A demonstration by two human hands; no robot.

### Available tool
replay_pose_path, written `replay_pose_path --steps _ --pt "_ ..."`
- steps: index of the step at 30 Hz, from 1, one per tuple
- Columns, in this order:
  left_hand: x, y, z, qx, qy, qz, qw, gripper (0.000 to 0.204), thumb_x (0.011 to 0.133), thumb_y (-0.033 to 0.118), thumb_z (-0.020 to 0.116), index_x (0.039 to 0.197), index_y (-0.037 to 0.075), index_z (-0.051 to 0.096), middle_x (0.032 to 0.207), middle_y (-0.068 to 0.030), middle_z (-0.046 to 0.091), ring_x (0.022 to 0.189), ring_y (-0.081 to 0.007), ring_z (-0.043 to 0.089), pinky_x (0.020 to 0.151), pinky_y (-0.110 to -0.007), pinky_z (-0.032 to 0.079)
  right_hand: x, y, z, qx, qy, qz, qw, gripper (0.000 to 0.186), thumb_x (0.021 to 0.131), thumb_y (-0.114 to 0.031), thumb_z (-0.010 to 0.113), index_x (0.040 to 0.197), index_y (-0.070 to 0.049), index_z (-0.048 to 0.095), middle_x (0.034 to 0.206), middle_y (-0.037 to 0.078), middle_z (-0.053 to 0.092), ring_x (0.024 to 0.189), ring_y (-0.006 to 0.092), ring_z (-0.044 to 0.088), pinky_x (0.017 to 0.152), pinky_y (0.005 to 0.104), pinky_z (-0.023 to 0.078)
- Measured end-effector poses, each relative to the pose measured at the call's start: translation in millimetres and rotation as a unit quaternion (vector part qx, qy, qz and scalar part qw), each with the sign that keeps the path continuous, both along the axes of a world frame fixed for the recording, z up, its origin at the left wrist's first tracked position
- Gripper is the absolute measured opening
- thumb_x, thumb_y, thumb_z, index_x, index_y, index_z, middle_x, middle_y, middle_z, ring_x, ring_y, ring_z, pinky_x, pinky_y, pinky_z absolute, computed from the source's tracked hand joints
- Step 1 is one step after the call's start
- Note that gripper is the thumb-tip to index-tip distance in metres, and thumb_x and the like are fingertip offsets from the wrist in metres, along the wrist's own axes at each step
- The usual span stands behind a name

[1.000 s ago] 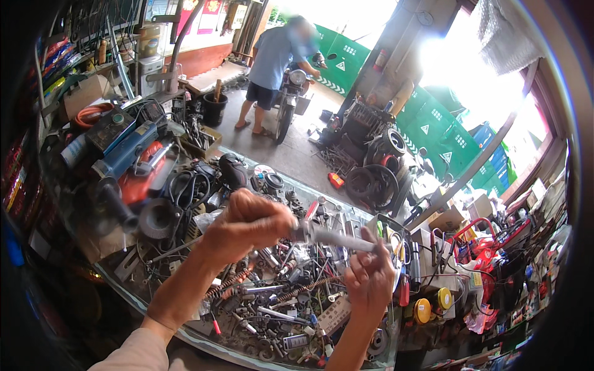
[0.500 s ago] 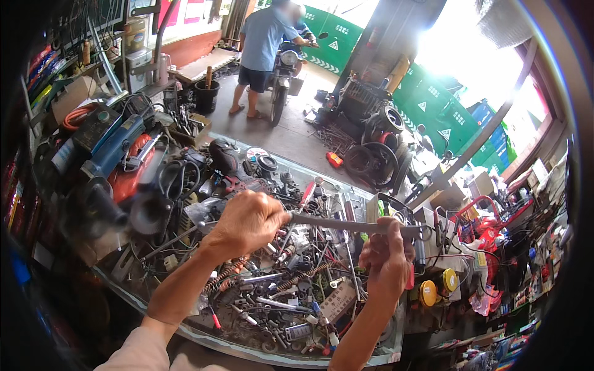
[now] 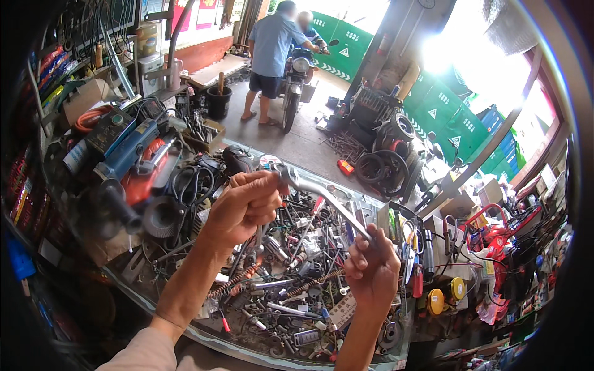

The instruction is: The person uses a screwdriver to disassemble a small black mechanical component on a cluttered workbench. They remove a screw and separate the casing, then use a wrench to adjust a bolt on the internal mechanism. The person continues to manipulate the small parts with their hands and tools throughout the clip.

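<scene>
Above the cluttered table I hold a ring spanner, a long metal bar sloping down from left to right. My left hand is closed at its upper ring end, thumb and fingers pinched there; whether a small part sits in the ring I cannot make out. My right hand wraps round the lower end, hiding it. Beneath both hands lies a heap of loose metal parts, with a coil spring and a grey perforated plate among them.
The glass-topped table's edge runs in front of me. At left stand a blue machine and black hoses. Yellow-lidded jars and scissors are at right. Beyond, a person in a blue shirt stands by a motorbike; tyres are piled nearby.
The spanner has gone from nearly level to a clear slant, its left end raised. My left hand has risen, and my right hand has shifted slightly left and down.
</scene>
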State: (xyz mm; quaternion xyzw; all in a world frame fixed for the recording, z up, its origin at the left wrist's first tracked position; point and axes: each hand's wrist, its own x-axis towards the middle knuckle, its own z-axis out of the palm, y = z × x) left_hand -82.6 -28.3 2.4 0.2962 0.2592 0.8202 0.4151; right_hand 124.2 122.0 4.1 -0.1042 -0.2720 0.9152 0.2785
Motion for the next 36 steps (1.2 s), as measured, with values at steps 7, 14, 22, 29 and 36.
replay_pose_path --steps 7,14,22,29,36 --pt "3.8 -17.3 22.0 0.03 0.524 -0.152 0.837 0.019 0.086 0.012 0.067 0.085 -0.007 0.068 0.071 -0.0133 0.067 0.057 -0.0174 0.059 0.049 -0.029 0.043 0.7 16.5 -2.4 0.097 -0.128 -0.046 0.986 0.028 0.096 -0.029 0.053 0.095 -0.001 0.059 0.06 0.003 0.054 0.039 0.0105 0.043 0.036 0.0241 0.034" --pt "29.5 -9.7 14.8 -0.293 0.667 0.017 0.685 0.025 0.082 0.026 0.063 0.073 0.004 0.065 0.07 -0.0159 0.062 0.07 -0.0354 0.061 0.066 -0.045 0.045 8.5 11.2 11.3 0.206 -0.199 -0.193 0.938 0.019 0.091 -0.019 0.061 0.086 0.0 0.057 0.062 0.005 0.057 0.042 0.0118 0.056 0.033 0.0233 0.043" --pt "17.9 11.8 -7.1 -0.262 0.427 0.322 0.803 0.016 0.085 0.01 0.068 0.096 -0.002 0.069 0.064 -0.0089 0.064 0.058 -0.0103 0.056 0.053 -0.029 0.042 5.3 -43.1 33.6 0.376 -0.14 -0.26 0.878 0.032 0.094 -0.026 0.058 0.1 0.005 0.06 0.07 0.009 0.062 0.065 0.0163 0.065 0.047 0.0261 0.051" --pt "4.7 -5.1 13.1 -0.073 0.057 0.117 0.989 0.028 0.09 0.003 0.06 0.117 0.001 0.061 0.066 0.003 0.059 0.043 0.0025 0.03 0.037 -0.016 0.021 6.9 -51.5 31.2 0.388 -0.037 -0.207 0.897 0.036 0.094 -0.023 0.055 0.11 0.009 0.056 0.082 0.015 0.06 0.067 0.0229 0.064 0.043 0.0293 0.051" --pt "18.2 -7.3 20.7 -0.008 0.069 0.107 0.992 0.031 0.089 0.009 0.061 0.12 0.006 0.062 0.048 0.0092 0.028 0.039 -0.0015 0.02 0.038 -0.022 0.014 13.2 -17.9 7.3 0.073 -0.006 -0.057 0.996 0.041 0.097 -0.034 0.044 0.114 0.002 0.054 0.086 0.014 0.059 0.06 0.0247 0.057 0.046 0.0348 0.043"
